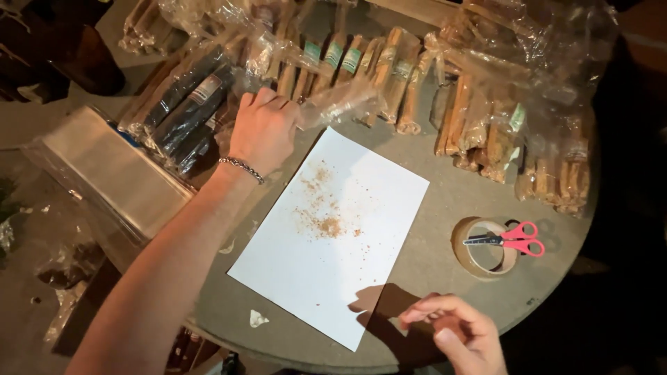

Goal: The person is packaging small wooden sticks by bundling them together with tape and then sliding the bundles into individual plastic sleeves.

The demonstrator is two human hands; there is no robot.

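Left hand (262,132) fingers curled onto clear-wrapped stick bundle (333,101) at far edge of tabletop (445,201). Right hand (458,333) loosely curled, holding nothing. Risk: dragging bundle across white paper (330,232) scatters brown crumbs (326,223); slick wrap could slip from your grasp.

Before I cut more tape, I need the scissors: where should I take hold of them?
Take the scissors by the pink handle loops on their right end, coming from the right. They lie flat across the tape roll, blades pointing left, so the loops are free.
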